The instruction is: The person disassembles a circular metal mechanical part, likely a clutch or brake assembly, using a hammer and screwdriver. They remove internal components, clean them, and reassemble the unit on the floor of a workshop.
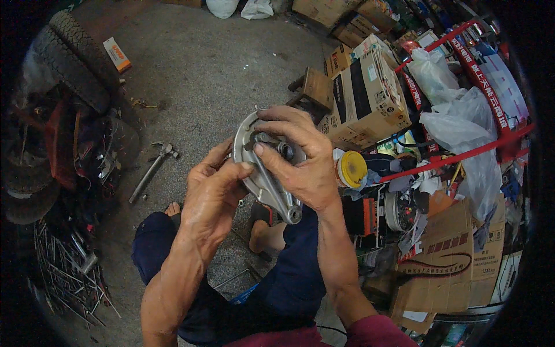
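Both hands were raised over the lap, sharing one part: a round grey metal plate [263,168] with a cast arm ending in a small eye at its lower end. The left hand [213,196] gripped the plate's left edge, thumb pressed across its face, fingers curled behind. The right hand [300,159] closed over the top and right side, fingers bent onto the hub at the centre. The plate was tilted, arm pointing down and right, above the knees.

A hammer [151,170] lay on the concrete floor [202,69], well to the left. A tyre [78,55] stood at upper left. Cardboard boxes [367,98], a yellow-lidded jar [351,169] and a small wooden stool [314,87] sat to the right.
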Demonstrator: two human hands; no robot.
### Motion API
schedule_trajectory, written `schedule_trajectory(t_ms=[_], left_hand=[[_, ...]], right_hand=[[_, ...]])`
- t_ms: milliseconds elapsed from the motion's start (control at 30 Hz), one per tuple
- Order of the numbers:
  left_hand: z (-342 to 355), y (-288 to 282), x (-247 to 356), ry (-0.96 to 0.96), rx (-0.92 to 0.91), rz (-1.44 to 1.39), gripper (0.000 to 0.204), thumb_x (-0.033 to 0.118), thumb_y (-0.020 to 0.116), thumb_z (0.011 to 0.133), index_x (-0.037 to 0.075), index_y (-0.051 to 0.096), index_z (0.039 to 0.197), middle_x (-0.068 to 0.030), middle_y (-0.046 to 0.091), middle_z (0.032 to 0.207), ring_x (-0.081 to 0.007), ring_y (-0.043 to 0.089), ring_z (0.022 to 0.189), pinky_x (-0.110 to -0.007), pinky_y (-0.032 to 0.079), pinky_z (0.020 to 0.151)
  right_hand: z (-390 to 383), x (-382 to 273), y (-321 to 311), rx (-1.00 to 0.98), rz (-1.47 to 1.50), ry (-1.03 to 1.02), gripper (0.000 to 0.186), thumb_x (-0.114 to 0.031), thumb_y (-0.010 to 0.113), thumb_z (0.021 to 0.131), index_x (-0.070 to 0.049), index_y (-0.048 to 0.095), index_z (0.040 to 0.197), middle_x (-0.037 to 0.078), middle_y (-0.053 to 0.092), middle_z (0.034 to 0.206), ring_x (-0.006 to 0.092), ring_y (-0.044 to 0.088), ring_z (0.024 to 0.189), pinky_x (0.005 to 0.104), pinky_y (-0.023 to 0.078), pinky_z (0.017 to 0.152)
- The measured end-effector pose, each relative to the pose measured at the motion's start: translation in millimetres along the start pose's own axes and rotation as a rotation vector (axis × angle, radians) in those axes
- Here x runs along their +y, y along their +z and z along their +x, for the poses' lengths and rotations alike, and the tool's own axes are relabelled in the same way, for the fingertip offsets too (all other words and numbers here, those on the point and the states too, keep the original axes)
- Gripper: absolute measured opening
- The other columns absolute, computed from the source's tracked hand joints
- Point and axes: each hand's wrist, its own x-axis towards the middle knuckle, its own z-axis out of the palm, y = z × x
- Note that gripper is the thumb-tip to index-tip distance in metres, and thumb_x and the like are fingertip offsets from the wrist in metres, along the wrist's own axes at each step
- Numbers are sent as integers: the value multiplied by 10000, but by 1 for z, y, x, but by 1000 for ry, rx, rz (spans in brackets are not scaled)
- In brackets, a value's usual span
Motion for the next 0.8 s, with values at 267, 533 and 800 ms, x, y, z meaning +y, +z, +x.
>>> schedule_trajectory(t_ms=[267, 533, 800], left_hand=[[0, 1, -4, 4, 23, 6, 456, -28, 604, 824, -32, 542, 1276, -96, 631, 1096, -188, 639, 940, -361, 555, 838], [3, -6, 1, -66, 61, -97, 419, -14, 599, 816, -41, 542, 1231, -92, 632, 1055, -187, 639, 910, -345, 552, 839], [1, -12, 7, -3, 48, -113, 314, 51, 628, 800, 50, 598, 1113, -46, 649, 1049, -203, 616, 968, -359, 474, 921]], right_hand=[[-1, 2, 5, -38, 6, 82, 247, -79, 752, 757, -12, 701, 989, 151, 654, 1137, 286, 605, 1111, 380, 451, 968], [-3, -2, 5, 193, 164, 189, 328, -156, 766, 783, 26, 668, 1038, 173, 655, 1124, 273, 611, 1085, 370, 462, 954], [-8, 12, 1, 216, 293, 570, 617, -297, 761, 825, 129, 537, 1211, 274, 630, 1122, 288, 627, 1048, 359, 486, 920]])
